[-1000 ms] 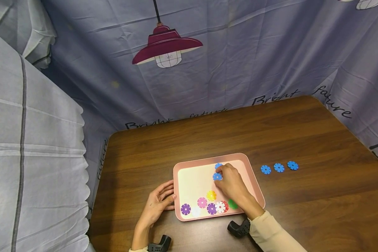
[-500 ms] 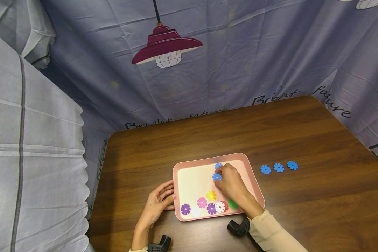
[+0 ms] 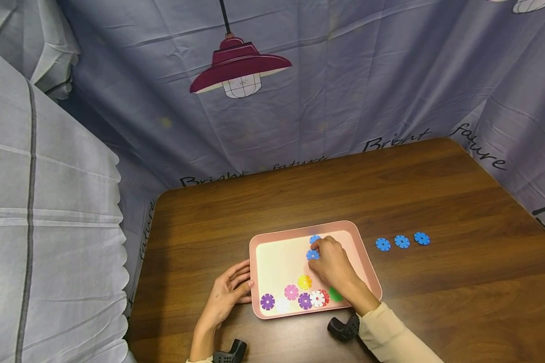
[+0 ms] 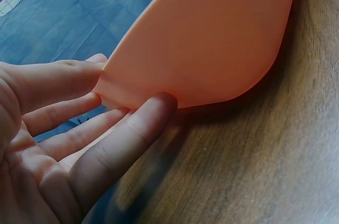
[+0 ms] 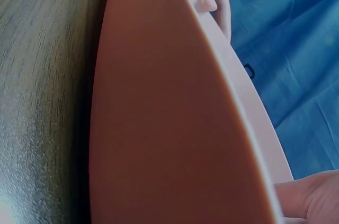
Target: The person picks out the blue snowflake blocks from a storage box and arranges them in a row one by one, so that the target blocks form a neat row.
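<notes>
A pink tray with a pale floor lies on the wooden table. My left hand rests against the tray's left wall, its fingers loosely extended; the left wrist view shows fingertips touching the pink wall. Inside the tray, my right hand pinches a blue notched plastic disc between thumb and finger. Just beyond that disc is another blue disc, partly covered by the hand. In the right wrist view the tray wall hides whatever the right hand holds.
Along the tray's near side lie notched discs: purple, pink, yellow, white overlapping red, and green partly under the right arm. Right of the tray, three blue discs form a row. A curtain hangs at left.
</notes>
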Tool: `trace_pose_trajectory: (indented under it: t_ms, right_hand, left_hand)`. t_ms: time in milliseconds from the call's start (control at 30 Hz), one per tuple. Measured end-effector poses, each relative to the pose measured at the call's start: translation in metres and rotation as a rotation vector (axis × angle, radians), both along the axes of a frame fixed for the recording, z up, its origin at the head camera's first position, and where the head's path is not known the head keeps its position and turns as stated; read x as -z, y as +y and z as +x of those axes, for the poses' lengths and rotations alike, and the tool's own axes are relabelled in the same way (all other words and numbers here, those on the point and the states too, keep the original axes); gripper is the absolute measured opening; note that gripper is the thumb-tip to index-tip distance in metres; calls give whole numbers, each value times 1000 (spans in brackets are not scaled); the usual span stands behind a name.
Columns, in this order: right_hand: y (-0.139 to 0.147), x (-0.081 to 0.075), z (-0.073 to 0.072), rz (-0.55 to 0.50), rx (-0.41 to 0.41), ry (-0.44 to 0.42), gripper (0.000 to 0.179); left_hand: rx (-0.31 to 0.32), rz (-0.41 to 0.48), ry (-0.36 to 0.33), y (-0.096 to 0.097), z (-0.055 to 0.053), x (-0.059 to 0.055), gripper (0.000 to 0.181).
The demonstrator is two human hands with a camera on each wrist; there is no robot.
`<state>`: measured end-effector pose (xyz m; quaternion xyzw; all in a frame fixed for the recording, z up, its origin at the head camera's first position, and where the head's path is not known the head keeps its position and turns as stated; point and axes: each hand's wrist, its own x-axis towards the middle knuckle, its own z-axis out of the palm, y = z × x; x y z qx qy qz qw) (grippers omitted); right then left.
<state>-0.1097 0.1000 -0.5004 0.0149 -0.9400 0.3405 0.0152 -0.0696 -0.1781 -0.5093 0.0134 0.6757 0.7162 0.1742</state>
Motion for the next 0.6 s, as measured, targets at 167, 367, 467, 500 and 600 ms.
trace_pose_trajectory:
  t_ms: [167, 367, 467, 500, 600]
  right_hand:
    - [-1, -1, 0, -4, 1, -4, 27]
    - [-1, -1, 1, -8, 4, -7, 27]
    - [-1, 0, 1, 0, 5, 2, 27]
    - [-1, 0, 1, 3, 6, 4, 27]
    - [-1, 1, 0, 4, 9, 4, 27]
  left_hand:
    - [-3, -4, -1, 0, 0, 0, 55]
    - [-3, -4, -4, 0, 0, -1, 55]
    - [-4, 0, -7, 0, 0, -1, 55]
    - [-4, 0, -8, 0, 0, 0, 55]
    - [-3, 1, -9, 0, 0, 0, 55]
